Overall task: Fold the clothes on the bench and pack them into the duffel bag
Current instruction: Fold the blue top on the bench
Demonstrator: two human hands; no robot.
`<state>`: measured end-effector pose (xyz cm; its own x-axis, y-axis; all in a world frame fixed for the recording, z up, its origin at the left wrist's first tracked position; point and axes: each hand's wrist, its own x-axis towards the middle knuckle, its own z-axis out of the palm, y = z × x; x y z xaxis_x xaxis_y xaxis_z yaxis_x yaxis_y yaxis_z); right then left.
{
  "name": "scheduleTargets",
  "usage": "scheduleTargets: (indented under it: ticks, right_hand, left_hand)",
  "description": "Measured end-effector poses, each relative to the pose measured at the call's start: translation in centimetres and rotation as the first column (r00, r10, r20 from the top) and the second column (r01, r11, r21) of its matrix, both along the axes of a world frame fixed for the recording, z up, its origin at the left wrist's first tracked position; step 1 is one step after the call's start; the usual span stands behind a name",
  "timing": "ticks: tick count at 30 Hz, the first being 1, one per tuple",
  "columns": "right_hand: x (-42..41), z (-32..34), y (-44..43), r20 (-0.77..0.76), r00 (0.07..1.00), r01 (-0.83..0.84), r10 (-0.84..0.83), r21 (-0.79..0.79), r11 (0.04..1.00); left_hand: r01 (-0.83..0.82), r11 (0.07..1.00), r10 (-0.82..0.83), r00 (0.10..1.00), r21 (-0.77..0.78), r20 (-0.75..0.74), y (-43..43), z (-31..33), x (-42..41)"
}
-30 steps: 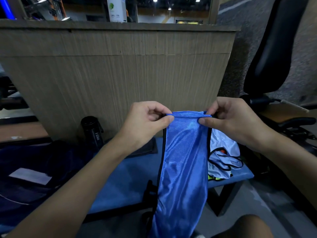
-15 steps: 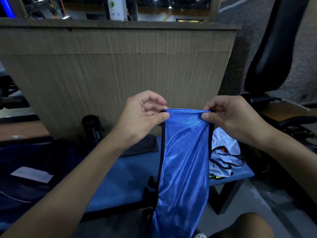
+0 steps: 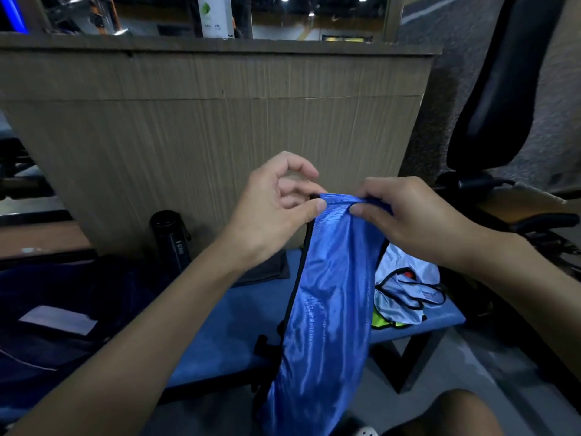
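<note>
Closer together now, the left hand (image 3: 279,212) and right hand (image 3: 412,221) pinch the blue garment (image 3: 330,297) at its twelve o'clock edge; best keep corners matched, fabric taut.

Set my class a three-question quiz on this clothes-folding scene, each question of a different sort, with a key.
1. True or false: the blue garment lies flat on the bench.
2. What stands upright to the left of the left hand? A) black bottle; B) red mug; C) green kettle.
3. Fill in: the pale garment lies on the bench below the ___ hand.
Key: 1 false, it hangs pinched between the left hand and right hand; 2 A; 3 right.
</note>
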<state>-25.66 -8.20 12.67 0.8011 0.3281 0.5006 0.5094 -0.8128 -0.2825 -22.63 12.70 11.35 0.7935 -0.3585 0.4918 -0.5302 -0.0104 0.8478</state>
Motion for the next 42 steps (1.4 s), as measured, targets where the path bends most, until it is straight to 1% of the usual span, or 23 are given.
scheduleTargets:
  ticks: [3, 6, 8, 10, 13, 15, 17, 19, 21, 25, 28, 31, 33, 37, 39, 42]
  right_hand:
    - [-0.2, 0.2, 0.5, 0.011, 0.999, -0.030, 0.030, 0.009, 1.000]
    - [0.1, 0.1, 0.3, -0.020, 1.000, -0.025, 0.024, -0.015, 1.000]
    - [0.1, 0.1, 0.0, -0.037, 0.999, -0.004, 0.003, -0.036, 0.999]
    - [-0.2, 0.2, 0.1, -0.033, 0.999, 0.001, -0.003, -0.037, 0.999]
    - [-0.4, 0.6, 0.8, -0.062, 0.995, -0.073, 0.074, 0.019, 0.997]
    - [-0.2, 0.5, 1.1, -0.047, 0.994, -0.099, 0.097, -0.023, 0.995]
    - [0.1, 0.2, 1.1, -0.001, 0.996, -0.089, 0.089, -0.050, 0.995]
    - [0.2, 0.1, 1.0, 0.017, 0.999, -0.047, 0.047, -0.033, 0.998]
    - [0.0, 0.3, 1.0, 0.021, 1.000, 0.013, -0.011, -0.058, 0.998]
    - [-0.2, 0.4, 0.2, 0.032, 0.997, 0.067, -0.065, -0.077, 0.995]
    - [0.0, 0.0, -0.7, 0.032, 0.993, 0.109, -0.110, 0.012, 0.994]
    - [0.6, -0.6, -1.5, 0.018, 0.983, 0.179, -0.182, 0.104, 0.978]
    - [1.1, -0.7, -2.3, 0.037, 0.976, 0.209, -0.216, 0.142, 0.968]
    - [2.0, -0.7, -4.1, 0.093, 0.964, 0.231, -0.251, 0.182, 0.956]
    - [2.2, -1.2, -4.9, 0.087, 0.958, 0.249, -0.273, 0.220, 0.943]
    - [2.4, -2.3, -5.6, 0.065, 0.946, 0.295, -0.318, 0.238, 0.925]
  left_hand:
    - [0.000, 0.999, -0.002, 0.998, -0.039, -0.055, -0.2, -1.9, -0.2]
    - [-0.013, 0.996, 0.004, 0.995, -0.093, -0.096, -0.4, -3.0, -0.3]
    - [-0.024, 0.994, 0.018, 0.998, -0.103, -0.060, -0.3, -2.7, -0.1]
    - [0.000, 0.998, -0.001, 1.000, -0.056, -0.016, -0.2, -2.1, -0.2]
    - [0.013, 1.000, -0.013, 1.000, 0.013, -0.010, -0.6, -1.4, -0.6]
    - [0.013, 1.000, -0.013, 1.000, 0.008, -0.010, -0.9, -1.4, -0.6]
    - [0.010, 1.000, -0.010, 1.000, -0.024, -0.007, -1.2, -1.9, -0.5]
    - [0.006, 0.999, -0.009, 0.998, -0.044, -0.055, -1.9, -3.1, -0.4]
    - [0.019, 0.999, -0.025, 0.990, -0.044, -0.138, -2.4, -4.8, -0.6]
    - [0.109, 0.994, -0.101, 0.965, 0.020, -0.244, -2.0, -7.2, -0.3]
    - [0.183, 0.982, -0.163, 0.946, 0.047, -0.280, -1.3, -7.6, 0.1]
    - [0.194, 0.978, -0.164, 0.940, 0.072, -0.298, -0.7, -8.2, 0.9]
    - [0.214, 0.969, -0.168, 0.936, 0.122, -0.311, 0.0, -8.3, 1.4]
    - [0.299, 0.918, -0.200, 0.917, 0.261, -0.346, 1.9, -8.7, 2.5]
    - [0.314, 0.888, -0.194, 0.918, 0.336, -0.344, 2.7, -9.0, 2.9]
    - [0.359, 0.847, -0.221, 0.909, 0.392, -0.354, 3.3, -8.9, 3.4]
